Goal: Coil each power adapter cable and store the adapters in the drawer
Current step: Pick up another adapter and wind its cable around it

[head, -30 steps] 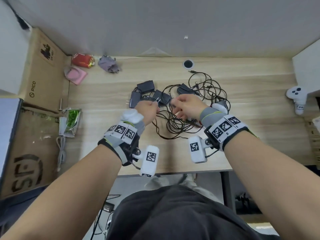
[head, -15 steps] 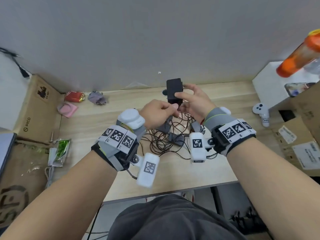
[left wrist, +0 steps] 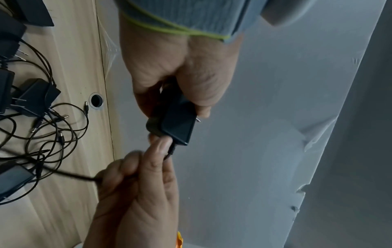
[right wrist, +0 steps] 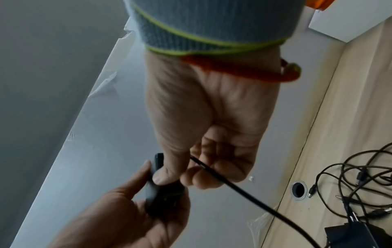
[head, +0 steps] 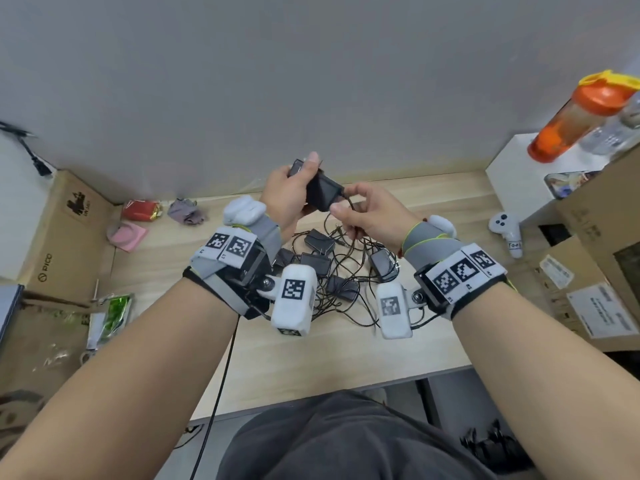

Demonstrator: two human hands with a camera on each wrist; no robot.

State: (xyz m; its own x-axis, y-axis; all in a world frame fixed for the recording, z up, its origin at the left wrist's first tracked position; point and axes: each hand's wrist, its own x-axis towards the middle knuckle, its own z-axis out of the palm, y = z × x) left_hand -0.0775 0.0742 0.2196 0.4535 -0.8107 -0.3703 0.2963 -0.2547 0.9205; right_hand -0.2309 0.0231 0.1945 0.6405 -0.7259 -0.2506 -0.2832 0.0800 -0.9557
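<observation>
The left hand [head: 287,194] grips a black, rectangular power adapter [head: 320,191] raised above the table [head: 346,355], fingers and thumb curled round its body; a metal plug prong [left wrist: 198,119] projects from the end nearest the thumb. The right hand [head: 369,216] pinches the adapter's thin black cable [right wrist: 244,193] just where it leaves the body, and the cable runs slack down toward the table. Below the hands, the remaining black adapters [head: 318,239] lie on the table in a tangle of cables [head: 349,268].
</observation>
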